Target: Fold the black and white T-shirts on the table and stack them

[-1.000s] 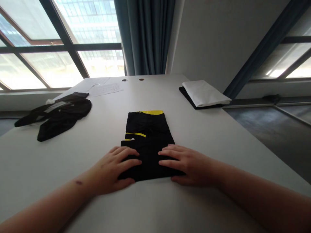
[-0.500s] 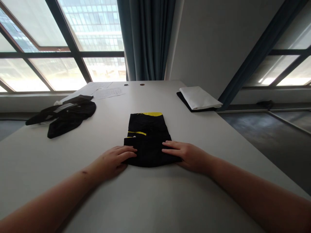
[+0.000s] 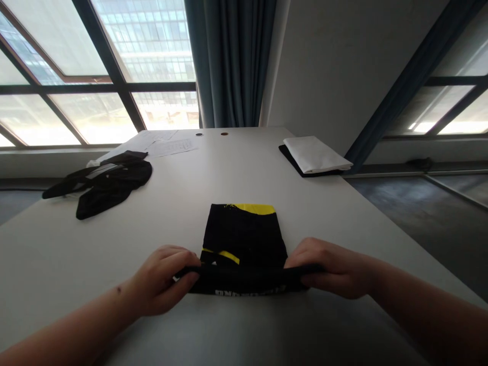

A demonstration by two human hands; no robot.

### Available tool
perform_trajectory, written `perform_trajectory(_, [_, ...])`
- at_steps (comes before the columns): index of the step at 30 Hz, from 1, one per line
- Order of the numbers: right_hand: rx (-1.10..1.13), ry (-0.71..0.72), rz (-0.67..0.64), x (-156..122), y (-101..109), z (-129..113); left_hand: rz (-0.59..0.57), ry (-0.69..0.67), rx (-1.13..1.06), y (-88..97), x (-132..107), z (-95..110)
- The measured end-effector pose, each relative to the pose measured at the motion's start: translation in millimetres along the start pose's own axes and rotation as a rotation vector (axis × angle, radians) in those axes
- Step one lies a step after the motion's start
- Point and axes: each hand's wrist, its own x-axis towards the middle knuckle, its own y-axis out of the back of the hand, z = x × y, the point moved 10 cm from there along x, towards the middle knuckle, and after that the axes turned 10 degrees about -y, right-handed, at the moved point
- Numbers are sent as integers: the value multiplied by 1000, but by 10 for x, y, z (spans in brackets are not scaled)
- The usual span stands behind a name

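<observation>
A folded black garment with yellow trim [image 3: 244, 239] lies on the white table [image 3: 236, 168] in front of me. My left hand [image 3: 162, 279] pinches the garment's near left corner, fingers closed on the cloth. At the near right corner my right hand [image 3: 331, 267] grips the same edge. Between the two hands the near edge is lifted off the table and stretched, with white lettering showing on its underside.
A crumpled black garment [image 3: 102, 183] lies at the left of the table. Sheets of paper [image 3: 168, 145] rest at the far left. A folded white cloth on a black one [image 3: 316, 155] sits at the far right edge. Windows and a curtain stand behind.
Both hands went from lying flat on the garment to gripping its near corners. The near edge has been raised, and the garment has shifted toward me.
</observation>
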Motion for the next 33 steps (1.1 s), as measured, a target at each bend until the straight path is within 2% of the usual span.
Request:
perform_trajectory(2, [168,-50,-34,-15,10,-4,15,120,-70,25,-12,-32])
perform_trajectory(4, [273,-117,-17,-27,80,107,31,228,-103,15,14,-136])
perform_trajectory(9, [313,-399,61,-65,300,722,23,420,-78,-202,230,-667])
perform_trajectory(12, [274,-587,137,-90,407,1083,-47,456,-17,-401,352,-986])
perform_trajectory(15, [6,-694,284,-106,574,1251,-131,384,72,-555,421,-1119])
perform_trajectory(17, [-210,-687,348,-91,655,1233,-123,328,96,-582,433,-1123])
perform_trajectory(20, [-342,-640,328,-50,654,1207,-110,302,49,-616,420,-1113])
perform_trajectory(23, [-390,-619,362,-48,701,1212,-150,364,28,-659,386,-1178])
perform_trajectory(26, [-505,-536,517,-53,766,1034,-151,456,58,-604,362,-1232])
perform_trajectory(28, [-609,-428,612,-36,691,775,-108,431,102,-525,408,-1115])
perform_trajectory(30, [-665,-332,639,13,486,517,-76,337,146,-506,481,-857])
perform_trajectory(33, [-642,-271,541,167,65,335,-124,194,182,-707,531,-429])
